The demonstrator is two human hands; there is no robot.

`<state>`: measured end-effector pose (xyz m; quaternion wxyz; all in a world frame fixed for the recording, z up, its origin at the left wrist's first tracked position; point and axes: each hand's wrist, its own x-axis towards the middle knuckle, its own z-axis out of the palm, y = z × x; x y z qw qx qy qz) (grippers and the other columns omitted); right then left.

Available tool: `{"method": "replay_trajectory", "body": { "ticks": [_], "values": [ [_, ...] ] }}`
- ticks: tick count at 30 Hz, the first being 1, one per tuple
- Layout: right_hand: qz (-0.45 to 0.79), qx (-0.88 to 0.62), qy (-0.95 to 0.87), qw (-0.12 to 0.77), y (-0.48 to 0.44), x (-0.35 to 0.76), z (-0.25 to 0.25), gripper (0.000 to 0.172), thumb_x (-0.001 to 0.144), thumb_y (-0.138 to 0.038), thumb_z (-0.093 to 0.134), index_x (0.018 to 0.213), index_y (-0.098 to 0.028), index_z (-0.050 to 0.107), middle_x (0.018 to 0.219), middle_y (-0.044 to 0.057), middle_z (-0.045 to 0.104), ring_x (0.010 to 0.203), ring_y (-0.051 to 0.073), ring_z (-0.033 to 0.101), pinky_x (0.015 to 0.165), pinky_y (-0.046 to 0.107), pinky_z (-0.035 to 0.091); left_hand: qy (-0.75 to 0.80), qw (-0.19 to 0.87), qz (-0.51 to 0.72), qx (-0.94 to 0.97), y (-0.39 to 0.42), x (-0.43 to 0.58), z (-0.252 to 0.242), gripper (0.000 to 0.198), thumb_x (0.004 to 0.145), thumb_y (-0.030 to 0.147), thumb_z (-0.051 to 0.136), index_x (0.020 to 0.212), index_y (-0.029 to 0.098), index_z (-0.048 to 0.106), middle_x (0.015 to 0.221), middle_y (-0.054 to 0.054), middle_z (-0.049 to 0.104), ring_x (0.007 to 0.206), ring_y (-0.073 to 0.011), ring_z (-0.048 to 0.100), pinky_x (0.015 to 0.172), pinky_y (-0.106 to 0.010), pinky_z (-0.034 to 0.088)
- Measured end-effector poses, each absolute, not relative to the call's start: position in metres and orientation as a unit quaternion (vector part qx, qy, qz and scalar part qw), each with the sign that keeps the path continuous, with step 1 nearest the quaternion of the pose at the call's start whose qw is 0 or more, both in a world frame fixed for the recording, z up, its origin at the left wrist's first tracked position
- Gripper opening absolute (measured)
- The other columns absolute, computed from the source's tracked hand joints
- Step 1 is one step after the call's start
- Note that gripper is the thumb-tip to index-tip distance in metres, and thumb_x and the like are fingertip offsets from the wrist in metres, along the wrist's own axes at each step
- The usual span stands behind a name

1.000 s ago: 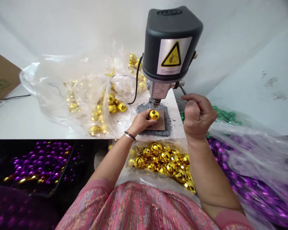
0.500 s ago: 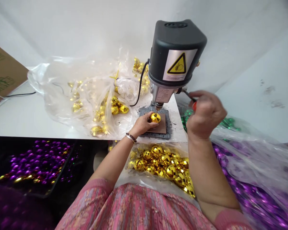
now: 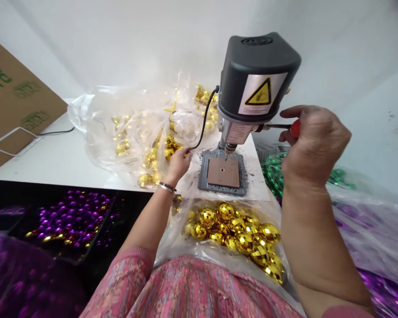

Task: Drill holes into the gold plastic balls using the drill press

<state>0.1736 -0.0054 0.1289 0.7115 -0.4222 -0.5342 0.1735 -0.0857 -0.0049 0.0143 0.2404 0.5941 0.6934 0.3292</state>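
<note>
A drill press with a dark motor housing stands on the white table, its bit above a brown square board with a small hole. My right hand is closed round the red knob of the press's feed lever, with some fingers loosely extended. Left of the press base, my left hand reaches to shiny gold mirror-ball baubles by the open plastic bag. Its fingertips are mostly hidden, so I cannot make out whether it grips one. Below the table edge, a gold bauble shows beside my forearm.
Several faceted gold baubles lie in a plastic bag at my lap. Purple baubles fill a dark container lower left. Green baubles and bagged purple ones are at right. A cardboard box stands left; a black cord hangs beside the press.
My left hand has moved left, off the board, and the gold bauble it held under the bit is gone from there. My right hand stays on the lever. The view has shifted.
</note>
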Motion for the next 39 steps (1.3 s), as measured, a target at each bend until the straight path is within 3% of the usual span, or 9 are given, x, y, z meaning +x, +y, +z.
{"method": "replay_trajectory", "body": {
  "ticks": [3, 7, 12, 15, 18, 23, 30, 35, 39],
  "values": [
    [0.168, -0.412, -0.547, 0.709, -0.006, 0.175, 0.127, 0.032, 0.088, -0.028, 0.047, 0.067, -0.013, 0.066, 0.071, 0.000, 0.065, 0.058, 0.004, 0.049, 0.055, 0.022, 0.037, 0.794, 0.114, 0.251, 0.542, 0.016, -0.094, 0.011, 0.043, 0.093, 0.016, 0.048, 0.133, 0.008, 0.062, 0.134, -0.024, 0.065, 0.126, -0.0320, 0.061, 0.107, -0.044, 0.046],
    [0.165, -0.412, -0.556, 0.703, -0.009, 0.175, 0.127, 0.033, 0.091, -0.027, 0.046, 0.074, -0.012, 0.070, 0.070, 0.000, 0.063, 0.056, 0.003, 0.049, 0.054, 0.022, 0.035, 0.798, 0.135, 0.159, 0.565, 0.028, -0.097, -0.002, 0.047, 0.089, 0.028, 0.059, 0.134, 0.013, 0.057, 0.135, -0.024, 0.063, 0.121, -0.0363, 0.063, 0.099, -0.045, 0.048],
    [0.159, -0.428, -0.562, 0.690, -0.012, 0.175, 0.128, 0.031, 0.092, -0.016, 0.044, 0.078, -0.010, 0.072, 0.063, -0.003, 0.055, 0.054, 0.002, 0.047, 0.053, 0.021, 0.032, 0.765, 0.149, 0.226, 0.584, 0.018, -0.095, -0.006, 0.049, 0.080, 0.021, 0.067, 0.128, 0.017, 0.057, 0.128, -0.018, 0.067, 0.117, -0.0325, 0.064, 0.098, -0.042, 0.048],
    [0.162, -0.415, -0.562, 0.697, -0.011, 0.175, 0.125, 0.033, 0.093, -0.015, 0.043, 0.079, -0.010, 0.072, 0.070, -0.002, 0.062, 0.059, 0.002, 0.049, 0.058, 0.021, 0.037, 0.719, 0.256, 0.348, 0.545, 0.001, -0.095, 0.007, 0.052, 0.075, 0.025, 0.071, 0.123, 0.018, 0.052, 0.108, -0.010, 0.069, 0.099, -0.0252, 0.068, 0.086, -0.036, 0.052],
    [0.158, -0.400, -0.559, 0.709, -0.009, 0.175, 0.122, 0.034, 0.093, -0.016, 0.042, 0.078, -0.011, 0.072, 0.071, -0.002, 0.063, 0.061, 0.003, 0.050, 0.060, 0.021, 0.039, 0.590, 0.466, 0.451, 0.480, -0.016, -0.090, 0.019, 0.058, 0.073, 0.032, 0.071, 0.124, 0.021, 0.045, 0.095, -0.002, 0.067, 0.076, -0.0160, 0.067, 0.067, -0.028, 0.050],
    [0.163, -0.392, -0.563, 0.709, -0.009, 0.175, 0.123, 0.030, 0.093, -0.021, 0.046, 0.074, -0.014, 0.067, 0.081, 0.000, 0.069, 0.064, 0.006, 0.054, 0.064, 0.024, 0.045, 0.446, 0.660, 0.443, 0.412, -0.021, -0.063, 0.014, 0.047, 0.069, 0.034, 0.074, 0.110, 0.020, 0.056, 0.088, -0.001, 0.067, 0.066, -0.0107, 0.060, 0.058, -0.022, 0.046],
    [0.162, -0.381, -0.585, 0.698, -0.012, 0.177, 0.127, 0.034, 0.094, -0.031, 0.045, 0.075, -0.014, 0.067, 0.075, -0.001, 0.067, 0.062, 0.006, 0.052, 0.070, 0.024, 0.047, 0.539, 0.556, 0.344, 0.531, -0.013, -0.031, 0.006, 0.046, 0.078, 0.035, 0.070, 0.119, 0.016, 0.066, 0.091, -0.002, 0.068, 0.062, -0.0082, 0.057, 0.054, -0.020, 0.042],
    [0.162, -0.389, -0.579, 0.698, -0.014, 0.176, 0.128, 0.031, 0.092, -0.030, 0.047, 0.076, -0.016, 0.070, 0.066, -0.002, 0.060, 0.058, 0.007, 0.048, 0.067, 0.024, 0.046, 0.590, 0.465, 0.304, 0.586, -0.010, -0.022, 0.011, 0.048, 0.080, 0.036, 0.067, 0.124, 0.015, 0.066, 0.091, -0.002, 0.071, 0.064, -0.0105, 0.059, 0.063, -0.023, 0.049],
    [0.158, -0.391, -0.584, 0.694, -0.013, 0.177, 0.131, 0.033, 0.094, -0.028, 0.046, 0.077, -0.013, 0.070, 0.061, -0.004, 0.051, 0.057, 0.005, 0.044, 0.067, 0.021, 0.044, 0.621, 0.377, 0.268, 0.633, -0.006, -0.016, 0.011, 0.055, 0.081, 0.039, 0.070, 0.132, 0.017, 0.065, 0.103, -0.004, 0.075, 0.080, -0.0154, 0.065, 0.078, -0.027, 0.053]
  ]
}}
